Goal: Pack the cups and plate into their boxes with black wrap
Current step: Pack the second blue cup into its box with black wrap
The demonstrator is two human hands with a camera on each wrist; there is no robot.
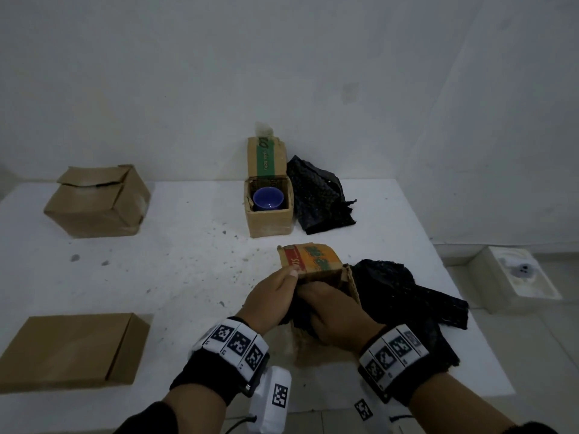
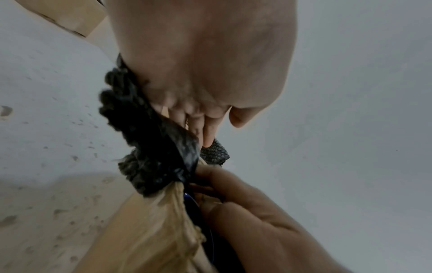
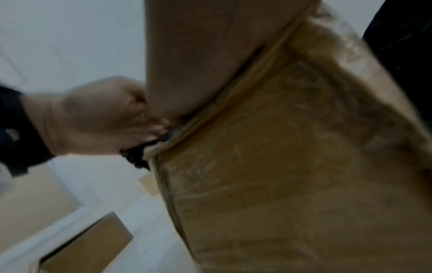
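Head view shows a white speckled surface [image 1: 156, 261] carrying a flat cardboard box [image 1: 72, 349] near left, a closed carton [image 1: 94, 202] far left, and an open box [image 1: 269, 211] at the back holding a blue cup [image 1: 268, 198], with black wrap [image 1: 319, 195] just beside it. Nearer, both hands work at a small printed box [image 1: 316, 261]. The left hand [image 1: 272, 299] pinches its flap; the right hand [image 1: 338, 314] curls around black bubble wrap [image 1: 404, 292] at the box mouth. Left wrist view shows a blue rim [image 2: 190, 199] inside.
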